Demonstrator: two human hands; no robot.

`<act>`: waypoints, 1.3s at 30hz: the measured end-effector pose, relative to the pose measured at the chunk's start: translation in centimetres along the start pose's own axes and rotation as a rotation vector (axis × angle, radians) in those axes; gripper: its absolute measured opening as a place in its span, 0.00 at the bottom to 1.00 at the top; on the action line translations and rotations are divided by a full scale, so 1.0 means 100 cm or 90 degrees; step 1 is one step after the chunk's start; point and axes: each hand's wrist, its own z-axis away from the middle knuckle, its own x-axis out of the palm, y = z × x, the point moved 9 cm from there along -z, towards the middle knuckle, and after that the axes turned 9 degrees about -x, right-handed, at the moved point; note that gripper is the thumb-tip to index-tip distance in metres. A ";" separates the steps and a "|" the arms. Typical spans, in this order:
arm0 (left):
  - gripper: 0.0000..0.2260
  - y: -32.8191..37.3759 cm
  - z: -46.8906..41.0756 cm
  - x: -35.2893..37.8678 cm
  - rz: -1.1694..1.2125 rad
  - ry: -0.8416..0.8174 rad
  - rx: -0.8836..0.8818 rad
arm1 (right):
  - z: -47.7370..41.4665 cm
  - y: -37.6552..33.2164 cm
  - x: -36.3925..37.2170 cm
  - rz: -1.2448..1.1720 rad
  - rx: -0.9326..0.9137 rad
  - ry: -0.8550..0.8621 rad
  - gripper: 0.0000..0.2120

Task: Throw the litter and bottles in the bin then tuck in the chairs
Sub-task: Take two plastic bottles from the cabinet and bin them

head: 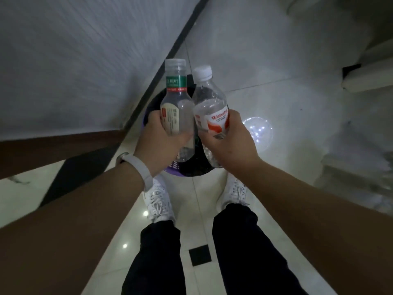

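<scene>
Wall [63, 60]: pale, stood at the left, with a dark skirting strip [161, 67] running down toward the bin.
Band [140, 167]: white, worn on the left wrist.
Left hand [157, 143]: fingers curled round the lower half of the green bottle, thumb laid across its front.
Green bottle [176, 99]: clear, green label at the neck, held upright over the bin.
Bin [176, 167]: purple rim, black liner, sat on the floor by the wall, largely hidden behind both bottles and hands.
White bottle [209, 103]: clear, white cap, red-and-white label, held upright over the bin, just beside the green bottle.
Right hand [231, 145]: fingers wrapped round the white bottle's middle.
Ball [258, 129]: clear, small lights inside, lay just right of the bin.
Shoes [158, 201]: white, laced, planted near the bin.
</scene>
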 end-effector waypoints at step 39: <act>0.23 0.436 0.396 -0.019 -0.621 0.119 0.692 | 0.220 -0.262 -0.409 0.467 -0.235 0.234 0.27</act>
